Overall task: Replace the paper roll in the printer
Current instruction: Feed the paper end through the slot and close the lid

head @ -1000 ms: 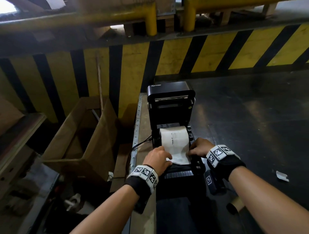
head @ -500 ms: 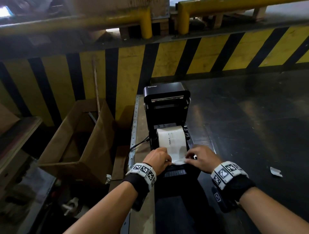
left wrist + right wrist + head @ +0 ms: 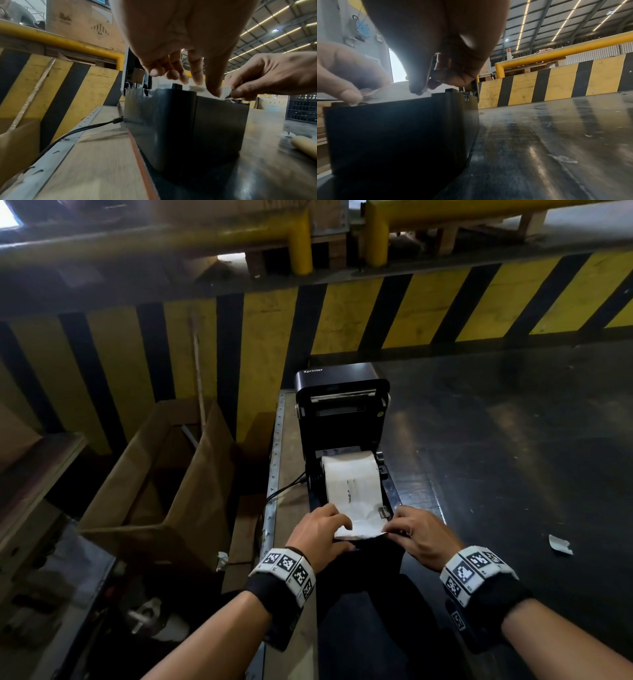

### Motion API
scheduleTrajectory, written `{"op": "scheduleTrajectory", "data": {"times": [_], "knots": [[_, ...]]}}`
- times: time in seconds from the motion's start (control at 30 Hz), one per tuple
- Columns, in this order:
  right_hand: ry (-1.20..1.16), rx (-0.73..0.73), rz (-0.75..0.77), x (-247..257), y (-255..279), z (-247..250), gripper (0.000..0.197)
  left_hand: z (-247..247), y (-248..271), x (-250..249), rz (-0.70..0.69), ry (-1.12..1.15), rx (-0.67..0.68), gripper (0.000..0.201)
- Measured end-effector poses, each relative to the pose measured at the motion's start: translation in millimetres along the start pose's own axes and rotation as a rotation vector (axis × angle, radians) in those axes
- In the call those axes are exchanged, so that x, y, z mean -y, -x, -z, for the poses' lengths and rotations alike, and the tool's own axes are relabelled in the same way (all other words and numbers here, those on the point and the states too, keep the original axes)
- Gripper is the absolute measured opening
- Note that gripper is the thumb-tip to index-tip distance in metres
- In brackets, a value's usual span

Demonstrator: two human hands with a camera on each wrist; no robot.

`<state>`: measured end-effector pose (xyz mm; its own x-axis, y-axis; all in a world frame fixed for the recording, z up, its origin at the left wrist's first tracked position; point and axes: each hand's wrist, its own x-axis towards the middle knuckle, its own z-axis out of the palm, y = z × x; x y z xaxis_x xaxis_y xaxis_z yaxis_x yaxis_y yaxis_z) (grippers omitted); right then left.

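A black printer (image 3: 342, 405) stands on the bench with its lid raised. A white paper roll (image 3: 351, 481) sits in its bay, and the loose paper end (image 3: 361, 525) is drawn forward over the front edge. My left hand (image 3: 322, 529) pinches the left corner of that end, and my right hand (image 3: 418, 532) pinches the right corner. In the left wrist view the left fingers (image 3: 197, 75) point down onto the paper end (image 3: 197, 88) above the printer front (image 3: 185, 121). In the right wrist view the right fingers (image 3: 419, 89) nip the sheet at the printer's top edge (image 3: 402, 104).
An open cardboard box (image 3: 164, 474) stands left of the bench. A black cable (image 3: 284, 491) runs to the printer's left side. A paper scrap (image 3: 560, 544) lies on the dark tabletop (image 3: 513, 474), with a brown cardboard tube (image 3: 305, 144) near the front. A yellow-black barrier (image 3: 342, 309) is behind.
Both hands have slid toward me to the printer's front edge, drawing the paper end further out. The right hand has shifted from the printer's side to the sheet's right corner.
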<state>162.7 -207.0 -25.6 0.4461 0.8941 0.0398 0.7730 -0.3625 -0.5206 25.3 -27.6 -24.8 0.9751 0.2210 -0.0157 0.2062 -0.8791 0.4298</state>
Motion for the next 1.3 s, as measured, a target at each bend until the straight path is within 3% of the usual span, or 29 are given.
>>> {"op": "scheduleTrajectory", "data": {"times": [0.17,0.27,0.77,1.17,1.3], "knots": [[-0.008,0.028,0.025,4.4,5.5,5.0,0.019,-3.3,14.4,1.6,-0.019,-0.010,-0.102,0.018],[-0.018,0.046,0.033,6.2,10.0,7.1,0.018,-4.9,22.1,0.1,-0.057,-0.025,-0.095,0.022],[0.001,0.114,-0.030,14.4,46.9,8.8,0.011,-3.4,52.7,-16.8,-0.174,0.050,0.035,0.024],[0.027,0.198,-0.104,18.1,54.6,4.6,0.010,-11.1,58.7,-20.8,-0.154,0.020,0.140,0.024],[0.005,0.325,-0.124,20.2,48.2,14.3,0.015,-2.1,52.4,-21.9,-0.094,0.036,0.184,0.029]]}}
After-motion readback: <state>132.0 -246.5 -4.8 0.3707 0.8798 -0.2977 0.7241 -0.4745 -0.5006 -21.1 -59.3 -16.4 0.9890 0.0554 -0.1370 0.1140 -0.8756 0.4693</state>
